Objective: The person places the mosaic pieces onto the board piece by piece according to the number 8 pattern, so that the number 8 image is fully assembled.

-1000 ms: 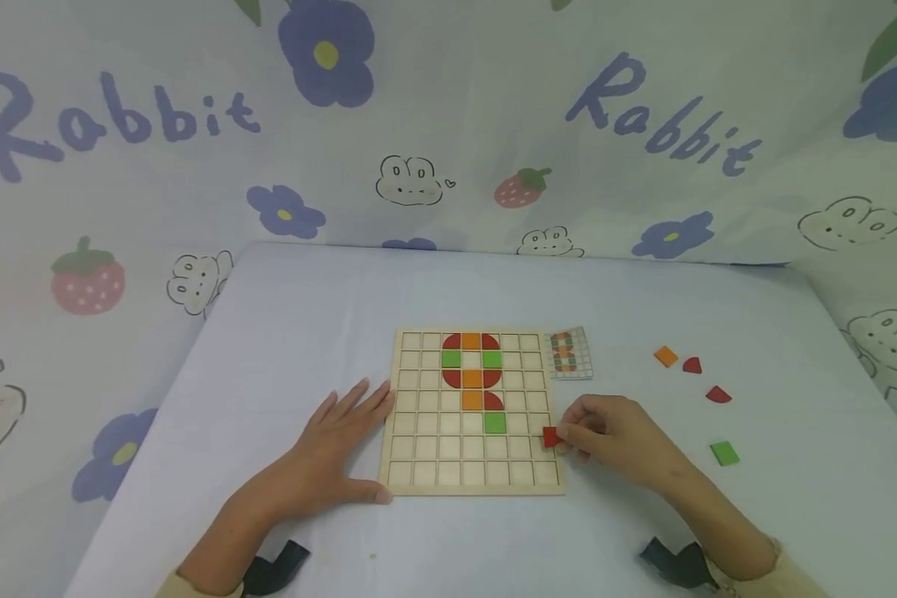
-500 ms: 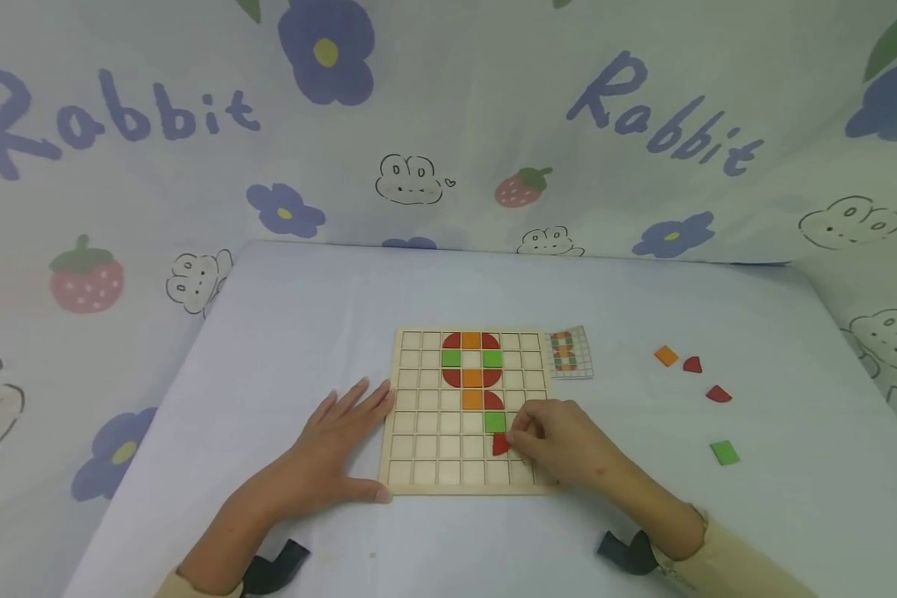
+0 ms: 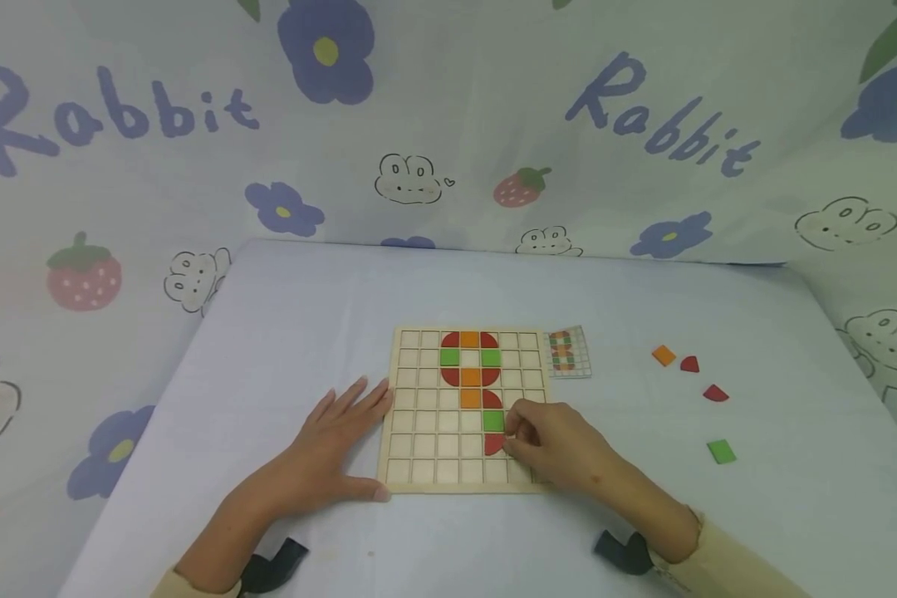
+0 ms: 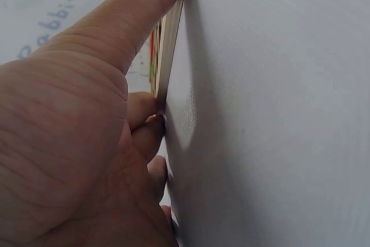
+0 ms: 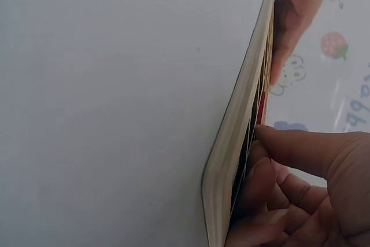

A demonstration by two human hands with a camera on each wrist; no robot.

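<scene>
Left hand [image 3: 325,457]: back upward, fingers straight, spread, thumb apart, nearer the worktop's [image 3: 306,299] left edge; right hand [image 3: 553,436]: fingers curled, thumb pinching, well in from right edge; forearms [image 3: 227,531]: two, angled inward

Dim, even light, darker, softer wrist views, broad shadow [image 4: 211,102] beside the board [image 4: 167,56]

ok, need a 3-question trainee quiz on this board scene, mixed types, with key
1. Count: how many loose pieces lie off the board, to its right?
2. True or false: the left hand is holding one of them.
3. Fill in: in the head view, the piece directly above the red piece by the thumb tip of the right hand is a ___.

Key:
1. Four.
2. False; it touches the board's left edge.
3. Green square.
</scene>
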